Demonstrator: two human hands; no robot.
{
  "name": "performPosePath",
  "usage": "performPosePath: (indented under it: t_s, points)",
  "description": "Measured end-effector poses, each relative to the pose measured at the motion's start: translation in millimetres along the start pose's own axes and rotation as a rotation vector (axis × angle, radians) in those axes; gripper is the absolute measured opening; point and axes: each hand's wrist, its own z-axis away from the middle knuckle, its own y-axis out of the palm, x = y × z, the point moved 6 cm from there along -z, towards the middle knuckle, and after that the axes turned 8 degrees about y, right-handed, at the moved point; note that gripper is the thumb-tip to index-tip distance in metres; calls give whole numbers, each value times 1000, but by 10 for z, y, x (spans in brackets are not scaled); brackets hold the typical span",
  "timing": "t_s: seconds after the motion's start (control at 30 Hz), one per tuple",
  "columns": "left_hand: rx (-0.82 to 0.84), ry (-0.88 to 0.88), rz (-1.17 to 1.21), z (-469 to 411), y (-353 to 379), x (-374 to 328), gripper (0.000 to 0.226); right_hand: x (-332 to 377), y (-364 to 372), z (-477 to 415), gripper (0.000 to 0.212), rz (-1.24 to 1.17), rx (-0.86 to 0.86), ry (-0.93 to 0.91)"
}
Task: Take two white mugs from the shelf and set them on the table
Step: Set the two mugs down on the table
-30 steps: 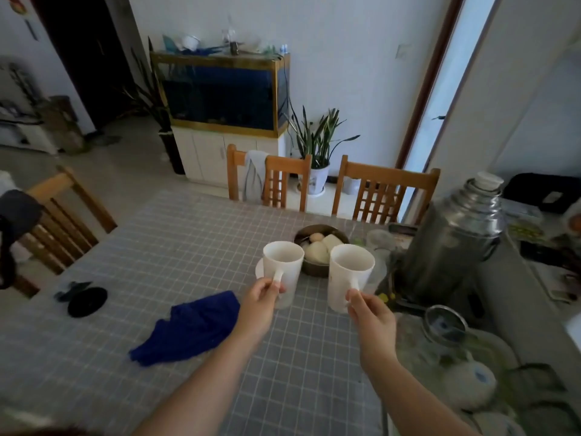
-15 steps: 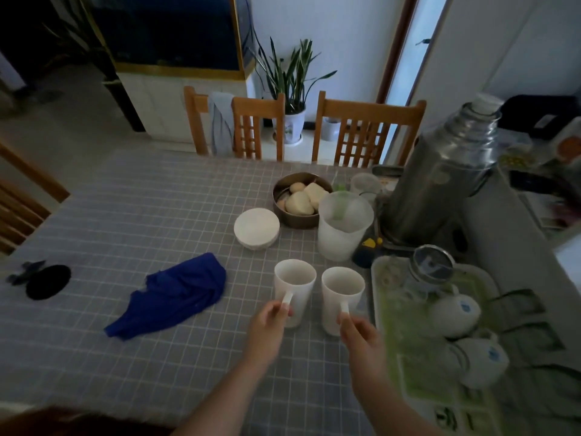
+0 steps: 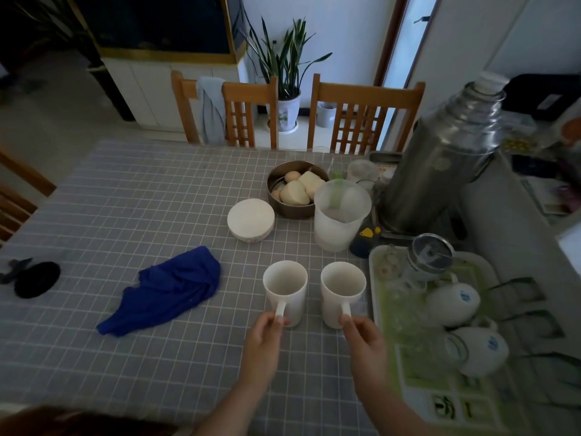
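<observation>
I see two white mugs standing upright side by side on the grey checked table [image 3: 125, 199], handles turned toward me. The left hand [image 3: 262, 344] pinches the handle of the left mug [image 3: 285, 289]; the right hand [image 3: 366, 343] pinches the handle of the right mug [image 3: 342, 291]. Both grips are closed on the handles (whether the mug bases fully rest on the cloth I cannot tell). Left of the left grip lies a crumpled blue cloth [image 3: 169, 289]. Just right of the right grip sits a green tray [image 3: 421, 382] of upturned cups. Beyond both grips stands a clear plastic jug [image 3: 341, 215].
</observation>
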Motion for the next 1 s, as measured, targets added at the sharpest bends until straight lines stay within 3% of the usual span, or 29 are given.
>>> performPosePath:
  t_s: [0.47,0.63,1.0]
  points:
    - [74,-10,-40,205,100,232,18,-153,-50,51,9,99,82,-4]
    - [84,-18,-43,175,69,272,19,-302,-160,25,16,146,44,15]
    - [121,-2,-91,144,10,236,17,-353,-191,28,10,167,38,78]
